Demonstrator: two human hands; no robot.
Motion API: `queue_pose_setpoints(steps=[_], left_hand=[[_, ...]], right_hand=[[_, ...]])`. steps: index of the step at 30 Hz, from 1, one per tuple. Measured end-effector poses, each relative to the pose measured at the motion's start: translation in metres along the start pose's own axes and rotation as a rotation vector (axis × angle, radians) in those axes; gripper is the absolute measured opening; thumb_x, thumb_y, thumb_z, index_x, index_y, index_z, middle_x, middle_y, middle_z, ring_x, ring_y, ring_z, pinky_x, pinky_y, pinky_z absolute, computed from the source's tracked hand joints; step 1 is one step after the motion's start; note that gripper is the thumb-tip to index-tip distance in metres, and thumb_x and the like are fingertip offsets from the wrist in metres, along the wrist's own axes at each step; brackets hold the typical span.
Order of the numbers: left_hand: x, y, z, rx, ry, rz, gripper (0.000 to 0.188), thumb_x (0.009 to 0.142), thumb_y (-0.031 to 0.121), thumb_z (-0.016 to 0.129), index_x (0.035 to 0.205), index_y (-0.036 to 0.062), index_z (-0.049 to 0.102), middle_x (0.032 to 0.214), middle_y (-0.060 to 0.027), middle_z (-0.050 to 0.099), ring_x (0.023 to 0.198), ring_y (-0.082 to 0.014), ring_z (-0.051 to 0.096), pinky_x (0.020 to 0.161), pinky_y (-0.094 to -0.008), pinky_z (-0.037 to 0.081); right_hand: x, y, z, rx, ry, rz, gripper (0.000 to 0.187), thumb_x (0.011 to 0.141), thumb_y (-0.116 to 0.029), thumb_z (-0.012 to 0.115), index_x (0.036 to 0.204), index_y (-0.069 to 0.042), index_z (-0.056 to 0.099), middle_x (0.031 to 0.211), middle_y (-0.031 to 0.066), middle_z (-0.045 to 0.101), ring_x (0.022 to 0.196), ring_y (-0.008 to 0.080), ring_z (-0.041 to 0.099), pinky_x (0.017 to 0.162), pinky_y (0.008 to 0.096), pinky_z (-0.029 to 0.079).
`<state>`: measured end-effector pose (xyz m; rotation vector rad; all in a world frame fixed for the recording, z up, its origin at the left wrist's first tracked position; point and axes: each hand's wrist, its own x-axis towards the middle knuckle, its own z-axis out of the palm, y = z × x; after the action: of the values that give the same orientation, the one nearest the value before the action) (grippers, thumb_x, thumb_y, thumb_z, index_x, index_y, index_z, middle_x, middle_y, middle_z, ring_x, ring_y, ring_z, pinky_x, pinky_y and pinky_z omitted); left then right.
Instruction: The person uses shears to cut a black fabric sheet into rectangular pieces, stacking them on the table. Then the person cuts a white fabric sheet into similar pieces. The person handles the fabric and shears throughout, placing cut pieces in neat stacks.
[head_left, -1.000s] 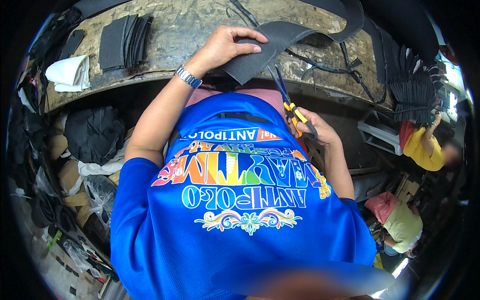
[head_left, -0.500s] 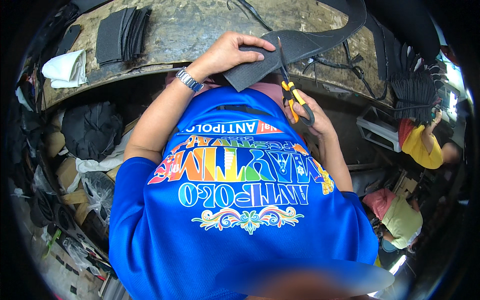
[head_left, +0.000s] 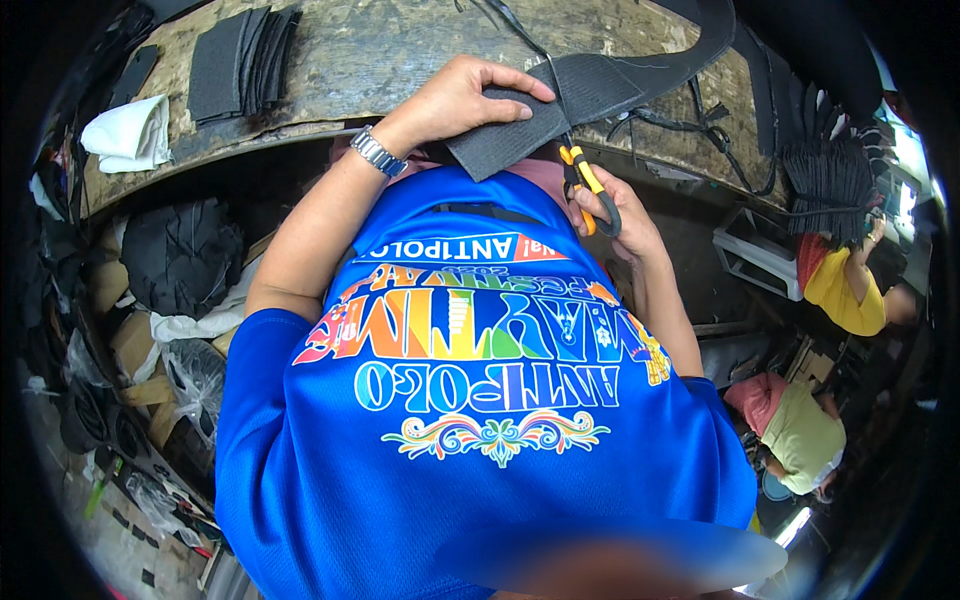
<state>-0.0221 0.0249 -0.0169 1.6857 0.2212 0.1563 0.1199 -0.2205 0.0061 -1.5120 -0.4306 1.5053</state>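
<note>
A dark grey, ribbed strip of felt-like material (head_left: pixel 515 138) reaches over the near table edge and widens toward me. My left hand (head_left: pixel 475 100) is closed on its left side, thumb and fingers pinching it from above. In my right hand (head_left: pixel 622 215) is a pair of scissors (head_left: pixel 590 188) with yellow, orange and black handles, fingers wrapped in the loops. The blades lie across the strip just right of my left fingertips, pointing away from me. The lower blade is hidden by the material.
On the worn wooden table (head_left: pixel 380 50) lie a stack of dark rectangular pieces (head_left: pixel 240 65), a folded white cloth (head_left: pixel 130 135) and black cords (head_left: pixel 700 130). A bundle of dark strips (head_left: pixel 825 185) is at right, near a person in yellow (head_left: pixel 845 290). Another person (head_left: pixel 800 440) sits lower right.
The scissors' handles have come together and the blades have closed across the strip. My right hand has turned slightly; my left hand keeps its hold almost in place.
</note>
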Motion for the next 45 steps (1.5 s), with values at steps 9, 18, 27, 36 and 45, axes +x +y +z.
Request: queue_pose_setpoints(steps=[9, 18, 27, 36, 45], left_hand=[[-0.003, -0.002, 0.003, -0.204, 0.131, 0.035, 0.045, 0.084, 0.005, 0.074, 0.127, 0.0065, 0.061, 0.114, -0.0060, 0.067, 0.099, -0.0091, 0.062, 0.088, -0.0245, 0.051], [0.005, -0.006, 0.016, -0.354, 0.471, 0.088, 0.060, 0.079, 0.005, 0.079, 0.131, 0.0049, 0.050, 0.113, -0.0102, 0.062, 0.095, -0.0139, 0.064, 0.081, -0.0253, 0.054], [-0.030, 0.039, -0.048, 0.175, -0.074, 0.171, 0.043, 0.082, 0.009, 0.076, 0.123, 0.0078, 0.066, 0.107, -0.0034, 0.067, 0.099, -0.0086, 0.060, 0.090, -0.0247, 0.049], [-0.096, 0.065, -0.119, 0.364, 0.706, 0.181, 0.026, 0.088, 0.010, 0.072, 0.114, 0.0081, 0.069, 0.092, -0.0002, 0.068, 0.082, -0.0053, 0.062, 0.074, -0.0199, 0.051], [-0.152, 0.012, -0.202, 0.307, 1.143, 0.101, 0.029, 0.087, 0.007, 0.072, 0.116, 0.0073, 0.068, 0.092, -0.0024, 0.069, 0.083, -0.0078, 0.063, 0.074, -0.0208, 0.051]], right_hand=[[0.011, -0.004, 0.015, 0.059, 0.146, -0.019, 0.023, 0.086, -0.014, 0.076, 0.096, -0.005, 0.057, 0.068, -0.0015, 0.058, 0.053, 0.0046, 0.054, 0.045, 0.0177, 0.041], [0.050, -0.031, 0.053, 0.366, 0.135, -0.396, 0.044, 0.075, 0.006, 0.069, 0.117, 0.000, 0.055, 0.101, 0.0081, 0.065, 0.086, 0.0162, 0.065, 0.078, 0.0281, 0.052], [0.059, -0.045, 0.053, 0.218, 0.149, -0.372, 0.045, 0.071, 0.000, 0.077, 0.111, -0.002, 0.058, 0.086, -0.0010, 0.055, 0.077, 0.0102, 0.054, 0.067, 0.0243, 0.044], [0.063, -0.041, 0.065, 0.044, 0.185, -0.375, 0.029, 0.082, -0.005, 0.075, 0.104, -0.004, 0.057, 0.080, 0.0042, 0.062, 0.065, 0.0114, 0.059, 0.060, 0.0234, 0.048], [0.063, -0.025, 0.070, 0.144, 0.113, -0.301, 0.026, 0.082, -0.004, 0.075, 0.100, -0.005, 0.057, 0.078, 0.0027, 0.063, 0.062, 0.0087, 0.060, 0.057, 0.0222, 0.050]])
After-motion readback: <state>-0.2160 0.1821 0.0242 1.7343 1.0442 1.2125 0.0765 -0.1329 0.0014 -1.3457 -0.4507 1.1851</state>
